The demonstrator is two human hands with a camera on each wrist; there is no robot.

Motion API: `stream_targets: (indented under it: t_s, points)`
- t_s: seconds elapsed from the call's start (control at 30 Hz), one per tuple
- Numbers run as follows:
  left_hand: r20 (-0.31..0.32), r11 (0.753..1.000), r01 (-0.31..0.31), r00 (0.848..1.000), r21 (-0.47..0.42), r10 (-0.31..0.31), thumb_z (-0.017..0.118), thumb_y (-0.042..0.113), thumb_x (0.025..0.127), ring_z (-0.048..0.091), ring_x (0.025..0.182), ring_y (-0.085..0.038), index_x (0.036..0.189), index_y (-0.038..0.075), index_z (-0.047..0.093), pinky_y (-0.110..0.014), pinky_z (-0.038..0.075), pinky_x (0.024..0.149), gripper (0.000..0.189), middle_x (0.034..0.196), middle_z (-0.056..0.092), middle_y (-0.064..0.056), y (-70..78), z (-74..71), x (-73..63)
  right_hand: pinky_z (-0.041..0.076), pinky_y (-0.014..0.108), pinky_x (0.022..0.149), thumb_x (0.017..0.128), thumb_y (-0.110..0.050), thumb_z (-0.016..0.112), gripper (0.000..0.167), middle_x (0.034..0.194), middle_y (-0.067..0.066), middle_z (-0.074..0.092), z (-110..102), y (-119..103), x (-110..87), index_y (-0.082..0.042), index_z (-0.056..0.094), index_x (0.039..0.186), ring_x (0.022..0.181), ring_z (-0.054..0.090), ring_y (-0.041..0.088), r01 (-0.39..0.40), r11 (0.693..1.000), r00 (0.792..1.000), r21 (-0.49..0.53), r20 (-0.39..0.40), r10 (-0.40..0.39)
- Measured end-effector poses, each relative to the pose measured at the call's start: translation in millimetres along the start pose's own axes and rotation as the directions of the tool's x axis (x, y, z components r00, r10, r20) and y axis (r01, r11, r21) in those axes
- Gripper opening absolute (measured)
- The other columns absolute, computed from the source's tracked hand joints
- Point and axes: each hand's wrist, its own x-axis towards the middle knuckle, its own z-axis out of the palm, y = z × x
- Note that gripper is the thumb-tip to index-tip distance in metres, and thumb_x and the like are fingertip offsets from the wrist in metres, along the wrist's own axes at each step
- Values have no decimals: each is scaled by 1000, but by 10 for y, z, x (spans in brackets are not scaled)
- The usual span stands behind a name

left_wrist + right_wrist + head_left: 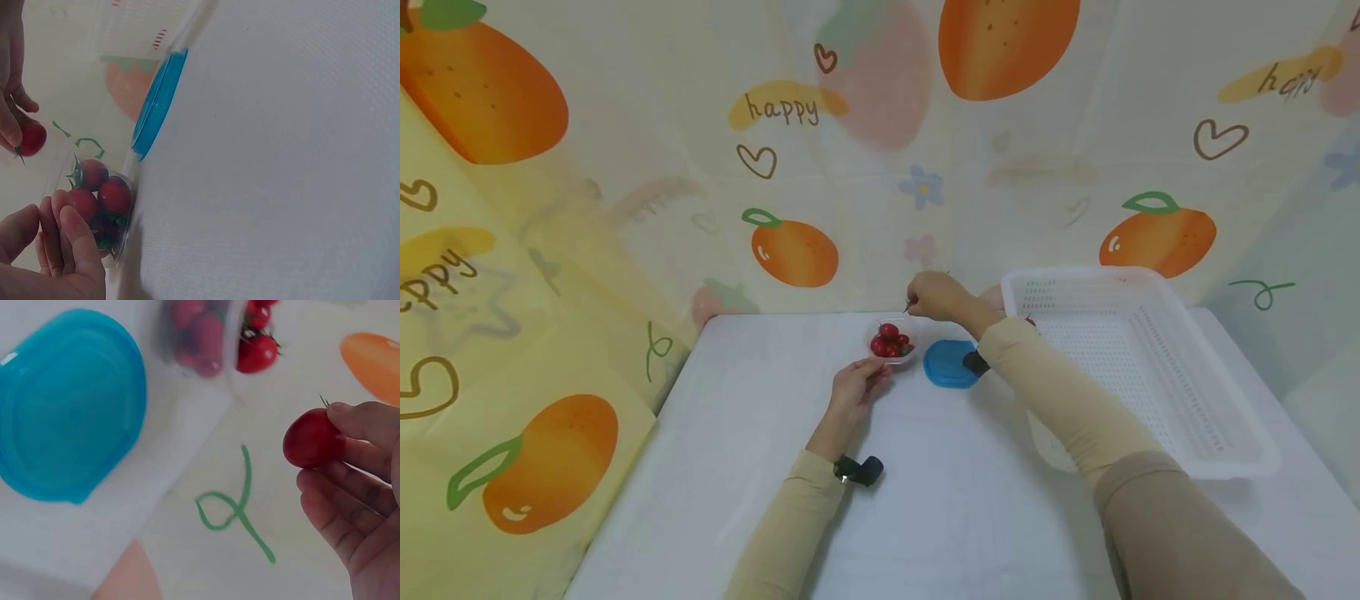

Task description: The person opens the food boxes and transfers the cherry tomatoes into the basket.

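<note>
My right hand pinches a cherry tomato by its stem end between thumb and fingers, held up above and behind a small clear plastic container. Several red cherry tomatoes with green stems fill that container. At its near side is my left hand, whose extended fingers rest against the clear wall. A blue lid lies flat on the table to the right of the container, partly covered by the right wrist's camera in the head view.
A large white perforated basket stands on the right, with a bit of red at its left edge beside the right sleeve. White cloth covers the table. Behind it hangs a fruit-printed curtain.
</note>
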Motion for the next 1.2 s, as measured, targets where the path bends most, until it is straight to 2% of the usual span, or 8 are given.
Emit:
stream_targets:
  t_s: [0.23,0.33,0.5,0.63,0.8,0.93,1.03,1.2]
  points:
    - [-3,1000,4,1000,-5,-4,66,9,92,70,83,-13,113,3,63,-31,55,95,22,90,71,-4,-15,-3,17,53,32,71,90,-14,64,16,86,12,69,-257,176,-98,-1,73,91,74,56,22,11,1000,997,29,-76,-9]
    - [0,1000,7,1000,-10,-7,66,9,92,70,83,-13,112,2,63,-32,55,95,22,89,71,-4,-19,-11,31,52,34,73,91,-14,64,16,87,12,69,-335,250,-156,-1,74,92,76,56,22,-15,999,996,51,-84,19]
    - [2,1000,3,1000,-16,-3,65,8,92,70,81,-13,111,1,62,-33,55,97,20,86,71,-3,-19,-17,43,55,37,79,93,-15,63,19,95,14,71,-423,416,-253,0,73,99,83,60,25,-96,986,991,136,-84,108]
    - [-3,1000,9,1000,-4,-9,65,9,92,70,83,-13,112,2,62,-33,54,98,22,88,71,-4,-25,-15,39,55,39,81,93,-15,61,21,97,16,70,-488,593,-360,1,72,101,84,59,26,-133,981,987,145,-72,145]
    - [5,1000,13,1000,21,-13,66,12,92,70,86,-14,115,3,63,-32,54,97,25,93,71,-5,-35,-3,27,54,41,79,93,-14,60,21,97,17,70,-609,814,-539,2,72,100,83,59,27,-178,979,981,99,-65,185]
    - [2,1000,5,1000,9,-5,66,11,92,71,85,-14,114,2,63,-32,54,97,24,91,71,-5,-37,-1,24,54,41,79,93,-13,59,21,96,18,69,-686,943,-648,3,72,100,83,57,28,-213,974,975,81,-54,217]
    - [1,1000,3,1000,-1,-3,66,10,92,71,82,-13,113,2,63,-33,55,96,23,89,71,-4,-33,-5,24,55,44,84,94,-13,59,23,98,20,68,-690,1038,-723,4,71,103,85,57,31,-245,964,968,99,-31,249]
    - [11,1000,-6,1000,1,6,65,10,93,70,80,-12,113,1,62,-32,55,95,23,87,71,-4,-20,-10,17,54,51,92,94,-13,60,26,104,23,67,-611,1219,-835,6,68,110,91,60,35,-324,934,945,152,12,326]
